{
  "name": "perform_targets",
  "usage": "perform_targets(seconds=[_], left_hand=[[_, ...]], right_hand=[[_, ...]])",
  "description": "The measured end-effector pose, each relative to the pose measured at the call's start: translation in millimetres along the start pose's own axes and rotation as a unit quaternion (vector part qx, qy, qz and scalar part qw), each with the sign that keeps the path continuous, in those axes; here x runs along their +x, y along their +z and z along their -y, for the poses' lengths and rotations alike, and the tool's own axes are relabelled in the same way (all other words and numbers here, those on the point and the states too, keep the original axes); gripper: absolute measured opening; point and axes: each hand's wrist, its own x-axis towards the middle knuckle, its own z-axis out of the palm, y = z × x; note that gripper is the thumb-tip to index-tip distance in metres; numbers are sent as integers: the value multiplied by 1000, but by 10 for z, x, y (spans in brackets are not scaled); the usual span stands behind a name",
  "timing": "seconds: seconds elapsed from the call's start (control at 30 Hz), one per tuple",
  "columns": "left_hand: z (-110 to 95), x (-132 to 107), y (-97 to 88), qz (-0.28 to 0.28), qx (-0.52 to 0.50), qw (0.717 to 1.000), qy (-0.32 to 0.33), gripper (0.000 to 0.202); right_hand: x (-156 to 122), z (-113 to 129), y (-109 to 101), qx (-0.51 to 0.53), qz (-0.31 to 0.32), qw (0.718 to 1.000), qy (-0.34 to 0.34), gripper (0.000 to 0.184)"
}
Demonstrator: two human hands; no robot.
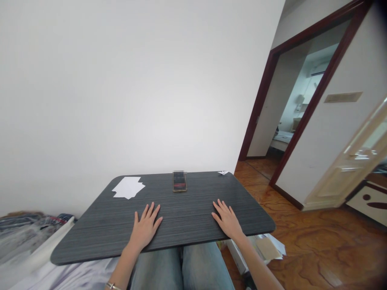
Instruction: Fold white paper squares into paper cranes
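Both hands lay flat on the dark table (187,213).
The table sat over the person's lap. Near its front edge the left hand (145,227) and right hand (226,219) rested palm-down, fingers spread, holding nothing. Farther back lay a phone (179,181) at centre and white paper sheets (128,187) at left.

The left hand (145,226) lies flat, palm down and fingers spread, on the dark wood-grain desk (187,225), and the right hand (227,218) lies flat the same way, well apart from it. Neither holds anything. Beyond them, near the far edge, a small dark phone (179,181) stands between the two hands' lines. A few white paper sheets (128,187) lie overlapped at the far left corner, and a small folded white paper (223,172) sits at the far right corner. Jeans-clad knees (184,268) show under the desk's near edge.
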Motion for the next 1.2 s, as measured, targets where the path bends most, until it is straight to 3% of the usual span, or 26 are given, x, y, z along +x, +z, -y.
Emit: perform_targets(seconds=[0.17,0.4,0.67,0.8,1.2], left_hand=[[8,-14,36,1,20,1000,9,52],[6,-18,44,11,45,999,6,53],[91,-15,82,-15,45,999,-9,66],[282,72,86,-21,56,998,-32,70],[1144,514,81,-51,73,987,-132,69]], right_hand=[[-7,62,32,-53,-12,998,24,54],[-23,148,-14,-114,18,992,49,60],[-32,168,-58,-123,37,990,60,60],[-26,168,-65,-123,37,990,60,60],[-42,162,-63,-125,28,990,54,59]])
